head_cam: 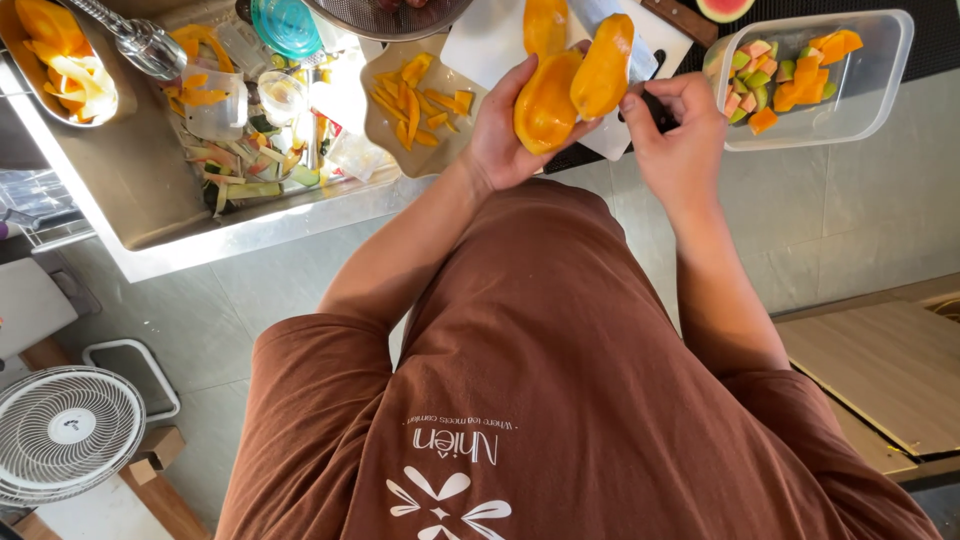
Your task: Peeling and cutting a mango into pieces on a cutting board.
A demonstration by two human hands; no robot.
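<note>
Mango half lies cupped in left hand, fingers curled under it, above white cutting board. Second half leans against it on the right, long axis upright. Right hand, just beside, is clenched on a dark handle.

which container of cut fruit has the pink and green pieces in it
The clear plastic tub beside the right hand; the beige dish and metal tray hold only orange-yellow strips.

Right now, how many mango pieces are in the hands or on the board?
3. One half cupped in the left hand; one above it, by the right hand; one on the board behind. More may be hidden.
</note>
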